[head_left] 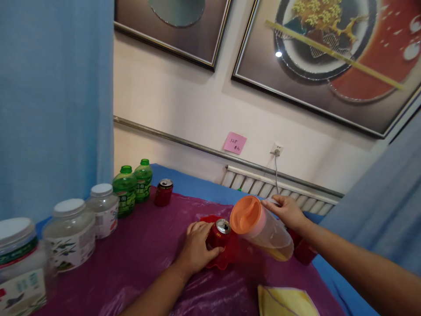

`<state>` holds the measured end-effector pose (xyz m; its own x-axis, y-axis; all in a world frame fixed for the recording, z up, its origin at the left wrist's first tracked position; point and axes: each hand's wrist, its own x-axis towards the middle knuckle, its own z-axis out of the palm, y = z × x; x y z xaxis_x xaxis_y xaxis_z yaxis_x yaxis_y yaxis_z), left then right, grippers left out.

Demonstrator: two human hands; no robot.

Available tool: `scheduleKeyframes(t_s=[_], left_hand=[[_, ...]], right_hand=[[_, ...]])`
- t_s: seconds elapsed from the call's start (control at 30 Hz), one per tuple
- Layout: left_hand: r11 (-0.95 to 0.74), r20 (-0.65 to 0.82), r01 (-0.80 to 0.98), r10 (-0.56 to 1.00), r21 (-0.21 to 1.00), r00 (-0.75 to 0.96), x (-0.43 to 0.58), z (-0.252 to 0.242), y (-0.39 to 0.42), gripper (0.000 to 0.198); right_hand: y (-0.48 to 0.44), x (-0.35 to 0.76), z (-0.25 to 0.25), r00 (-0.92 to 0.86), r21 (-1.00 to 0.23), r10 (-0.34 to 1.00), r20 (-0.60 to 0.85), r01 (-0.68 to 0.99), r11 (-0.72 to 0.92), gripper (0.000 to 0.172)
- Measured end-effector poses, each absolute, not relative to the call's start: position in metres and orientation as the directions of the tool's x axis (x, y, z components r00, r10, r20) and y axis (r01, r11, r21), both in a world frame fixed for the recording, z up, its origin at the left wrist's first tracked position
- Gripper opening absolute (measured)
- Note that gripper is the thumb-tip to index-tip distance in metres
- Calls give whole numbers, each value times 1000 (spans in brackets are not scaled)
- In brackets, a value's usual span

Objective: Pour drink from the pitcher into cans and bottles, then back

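My left hand [197,246] is wrapped round a red drink can [217,237] with an opened top. The can stands over a red scalloped dish [226,260]. In my right hand [285,210] is the handle of a clear plastic pitcher [272,235] with an orange lid [246,215]. It is tilted left, its lid close to the can's top, and some yellowish liquid lies low inside. I cannot make out any stream between lid and can.
Green bottles [125,191], lidded clear jars [70,235] and another red can [163,192] line the left side. Red cans [305,251] stand behind my right forearm. A folded yellow cloth [286,302] lies at the front of the purple table cover [138,263]. Blue curtains hang on both sides.
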<state>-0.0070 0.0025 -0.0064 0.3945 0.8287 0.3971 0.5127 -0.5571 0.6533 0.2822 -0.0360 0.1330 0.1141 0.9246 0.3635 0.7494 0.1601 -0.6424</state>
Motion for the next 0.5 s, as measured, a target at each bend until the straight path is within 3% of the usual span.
scheduleKeyframes(t_s=[0.5], left_hand=[[-560, 399, 520, 827, 645, 396, -8, -7, 3, 59]], right_hand=[[-37, 280, 136, 112, -607, 916, 385, 778, 160, 59]])
